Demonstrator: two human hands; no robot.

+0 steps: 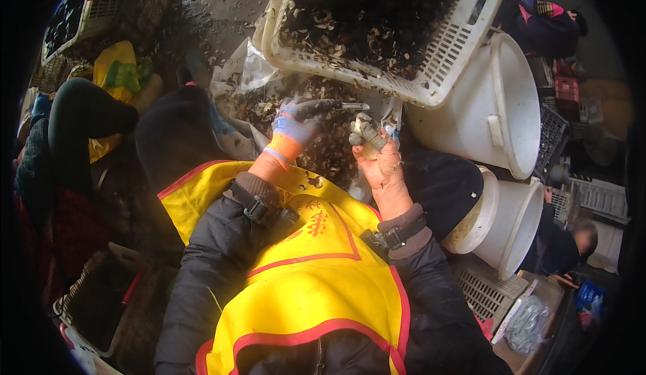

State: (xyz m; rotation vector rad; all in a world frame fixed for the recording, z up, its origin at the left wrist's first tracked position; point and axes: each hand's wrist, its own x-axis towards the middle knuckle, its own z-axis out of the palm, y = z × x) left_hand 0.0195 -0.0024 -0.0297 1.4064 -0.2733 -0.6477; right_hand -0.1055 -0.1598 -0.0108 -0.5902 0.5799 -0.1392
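My left hand [294,124] wears a purple-grey glove with an orange cuff. It is slightly blurred and closed round a knife [352,106], whose short metal blade points right. Just right of the blade is my right hand [382,163], with grey coverings on its fingertips. Its fingers are pinched together round a small pale piece [369,151], mostly hidden by them. Beneath both hands lies a heap of brown and pale scraps [323,147]. Ahead, a white slatted crate [441,82] holds many small dark pieces, too dim to name.
White buckets [464,106] stand at the right, close to my right knee. Another crate [101,11] of dark pieces stands far left. A co-worker's leg [87,119] is at my left, near a yellow bag [116,72]. Another person [558,240] sits at the right.
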